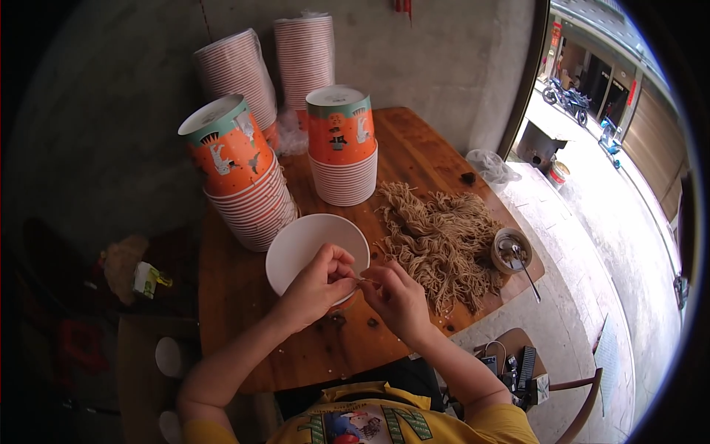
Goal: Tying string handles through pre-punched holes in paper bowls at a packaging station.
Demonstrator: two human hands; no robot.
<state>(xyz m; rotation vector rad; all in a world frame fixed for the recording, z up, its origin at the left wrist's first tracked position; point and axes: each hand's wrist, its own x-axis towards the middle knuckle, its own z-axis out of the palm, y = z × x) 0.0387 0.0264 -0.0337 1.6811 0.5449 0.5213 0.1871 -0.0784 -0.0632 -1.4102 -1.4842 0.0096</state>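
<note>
My left hand [319, 287] is closed in a pinch at the near right rim of a white-lined paper bucket [299, 248]. The bucket stands with its mouth tilted up toward me. Right beside it, my right hand [398, 297] also pinches, its fingertips nearly meeting the left ones. A thin tan bit shows between the fingertips, too small to name for sure. To the right of the bucket lies a loose heap of tan cords [444, 240]. A small cup [515, 238] with a metal-handled tool [529, 279] in it stands beyond the heap.
Upside-down stacks of orange printed paper buckets [233, 163] [342, 137] stand behind the bucket. Plastic-wrapped stacks [305, 59] lean near the wall. A clear plastic bag [492, 166] sits at the wooden table's [248, 325] right edge. A chair [529, 351] holds small items.
</note>
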